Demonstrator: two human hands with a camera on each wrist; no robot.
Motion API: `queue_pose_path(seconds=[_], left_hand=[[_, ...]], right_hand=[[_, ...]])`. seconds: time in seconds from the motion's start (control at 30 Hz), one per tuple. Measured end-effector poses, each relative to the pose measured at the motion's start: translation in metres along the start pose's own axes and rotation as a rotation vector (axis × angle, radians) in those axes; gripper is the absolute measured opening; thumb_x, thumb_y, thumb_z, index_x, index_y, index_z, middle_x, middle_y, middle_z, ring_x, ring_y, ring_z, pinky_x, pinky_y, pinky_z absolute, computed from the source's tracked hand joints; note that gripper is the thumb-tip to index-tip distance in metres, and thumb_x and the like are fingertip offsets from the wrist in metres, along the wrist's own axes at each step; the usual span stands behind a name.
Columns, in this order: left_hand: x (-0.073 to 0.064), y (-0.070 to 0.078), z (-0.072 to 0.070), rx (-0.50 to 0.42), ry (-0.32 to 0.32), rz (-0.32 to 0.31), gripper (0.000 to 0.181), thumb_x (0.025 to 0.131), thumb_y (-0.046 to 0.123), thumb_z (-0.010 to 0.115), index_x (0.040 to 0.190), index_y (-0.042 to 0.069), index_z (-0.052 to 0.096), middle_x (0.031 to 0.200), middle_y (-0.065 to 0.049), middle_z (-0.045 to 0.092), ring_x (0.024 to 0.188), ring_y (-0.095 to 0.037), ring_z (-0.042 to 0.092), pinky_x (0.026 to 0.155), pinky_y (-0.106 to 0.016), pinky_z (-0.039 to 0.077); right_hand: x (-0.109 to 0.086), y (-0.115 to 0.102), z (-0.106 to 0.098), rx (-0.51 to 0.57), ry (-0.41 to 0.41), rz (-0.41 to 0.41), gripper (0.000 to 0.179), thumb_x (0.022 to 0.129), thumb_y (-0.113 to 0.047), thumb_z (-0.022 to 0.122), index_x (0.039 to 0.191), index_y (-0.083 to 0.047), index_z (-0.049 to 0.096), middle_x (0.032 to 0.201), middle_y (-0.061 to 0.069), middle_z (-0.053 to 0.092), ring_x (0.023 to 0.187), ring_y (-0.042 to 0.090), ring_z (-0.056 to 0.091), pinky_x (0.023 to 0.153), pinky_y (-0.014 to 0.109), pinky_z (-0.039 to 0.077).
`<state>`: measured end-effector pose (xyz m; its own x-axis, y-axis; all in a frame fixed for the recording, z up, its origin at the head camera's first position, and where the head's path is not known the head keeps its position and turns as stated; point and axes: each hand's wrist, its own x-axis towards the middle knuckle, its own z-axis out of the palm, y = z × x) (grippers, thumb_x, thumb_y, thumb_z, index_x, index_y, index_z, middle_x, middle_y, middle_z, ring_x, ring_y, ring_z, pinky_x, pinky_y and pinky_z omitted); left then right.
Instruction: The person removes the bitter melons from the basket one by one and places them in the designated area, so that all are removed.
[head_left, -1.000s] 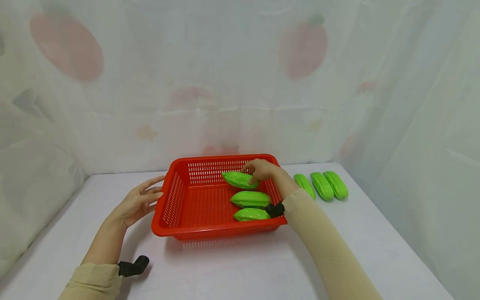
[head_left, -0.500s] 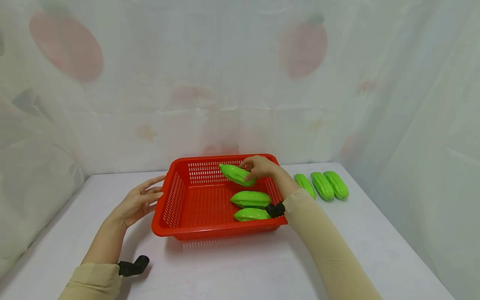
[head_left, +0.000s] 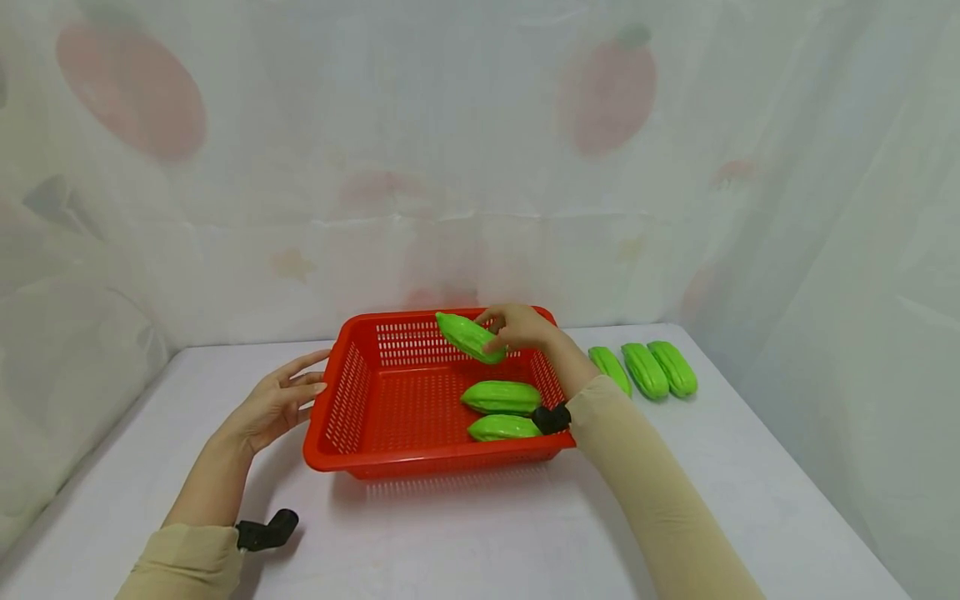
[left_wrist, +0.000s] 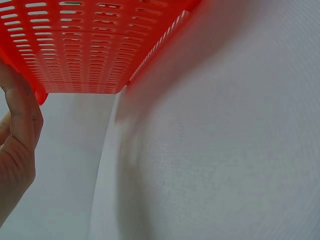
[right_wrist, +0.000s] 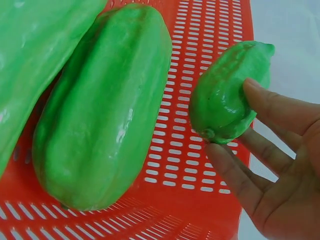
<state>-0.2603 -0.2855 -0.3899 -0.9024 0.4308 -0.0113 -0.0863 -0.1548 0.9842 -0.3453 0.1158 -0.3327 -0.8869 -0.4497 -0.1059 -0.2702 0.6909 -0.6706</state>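
While in the right hand (head_left: 519,327) a green gourd (head_left: 461,333) is pinched and held up at one o'clock in the red basket (head_left: 412,408), its rim (head_left: 317,429) is touched at nine o'clock by the spread left hand (head_left: 272,404); two more gourds (head_left: 501,397) are laid inside at three and four o'clock, and three further gourds (head_left: 643,372) are set on the table (head_left: 435,542) beyond three o'clock

Soft, diffuse light; small glints on the held gourd (right_wrist: 220,95); dim, shadowed left wrist view.
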Motion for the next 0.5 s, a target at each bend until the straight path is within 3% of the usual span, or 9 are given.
queue_pose_path(seconds=[0.5], left_hand=[[0.0,0.0,0.002,0.022,0.003,0.004,0.055,0.101,0.002,0.046,0.152,0.012,0.028,0.109,0.008,0.071,0.093,-0.006,0.071,0.08,-0.026,0.06]], right_hand=[[-0.012,-0.005,-0.019,0.132,0.111,0.003,0.054,0.085,-0.016,0.076,0.136,-0.012,0.057,0.131,0.02,0.062,0.109,0.033,0.066,0.09,0.047,0.058]])
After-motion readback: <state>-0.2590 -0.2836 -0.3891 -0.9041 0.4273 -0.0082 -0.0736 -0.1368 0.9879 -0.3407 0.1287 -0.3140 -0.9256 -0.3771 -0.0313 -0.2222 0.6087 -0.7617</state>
